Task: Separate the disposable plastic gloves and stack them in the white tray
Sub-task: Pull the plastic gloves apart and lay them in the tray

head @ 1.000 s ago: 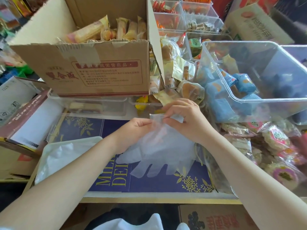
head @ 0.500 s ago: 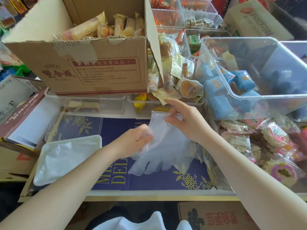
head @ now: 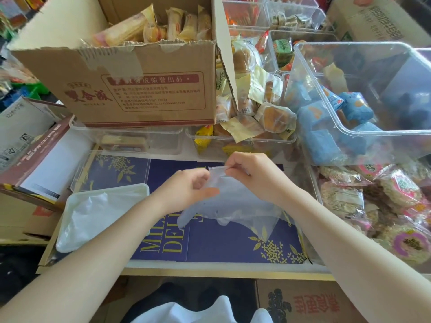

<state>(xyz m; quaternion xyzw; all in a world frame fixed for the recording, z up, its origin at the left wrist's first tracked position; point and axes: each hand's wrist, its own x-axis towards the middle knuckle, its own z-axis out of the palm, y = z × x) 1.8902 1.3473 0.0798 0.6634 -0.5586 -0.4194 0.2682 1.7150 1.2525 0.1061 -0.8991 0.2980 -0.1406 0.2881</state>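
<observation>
A bunch of thin clear plastic gloves (head: 235, 201) hangs over the dark blue printed box lid (head: 233, 243), fingers pointing down toward me. My right hand (head: 254, 173) pinches the cuff edge at the top. My left hand (head: 186, 190) grips the gloves just left of it, thumb and fingers closed on the film. To the left lies the white tray (head: 137, 188) with several clear gloves (head: 93, 213) flat inside it.
A cardboard box of wrapped snacks (head: 140, 89) stands behind the work spot on clear plastic bins (head: 130, 141). A large clear tub with blue packets (head: 363, 106) is at the right, and wrapped rice cakes (head: 396, 206) crowd the right side. Brown boxes (head: 35, 159) lie at the left.
Both hands have come close together again at the cuff. The gloves have risen and bunched, with their fingers hanging lower over the blue lid.
</observation>
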